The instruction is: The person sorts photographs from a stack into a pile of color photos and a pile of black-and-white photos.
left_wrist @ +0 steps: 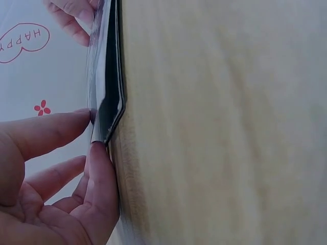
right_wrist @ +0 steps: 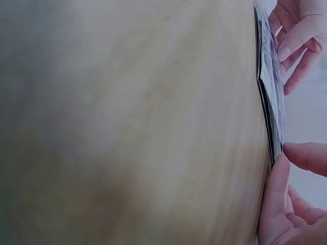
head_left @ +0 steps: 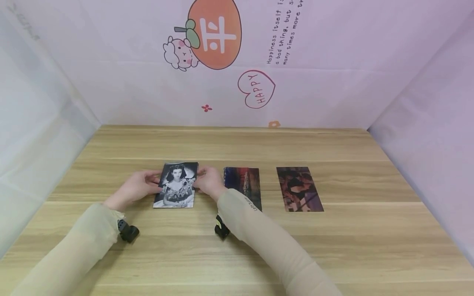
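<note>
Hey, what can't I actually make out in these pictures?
- Middle card, head view: lower left hidden by the right sleeve.
- Lettering on that sleeve, head view: too small to read.
- Orange fruit drawing, head view: top cut off by the upper edge.
- Whatever lies beneath the black-and-white photo, head view: mostly covered by it.

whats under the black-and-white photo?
Beneath the black-and-white photo, at least one dark layer shows edge-on. Its face is covered; layer count unclear.
</note>
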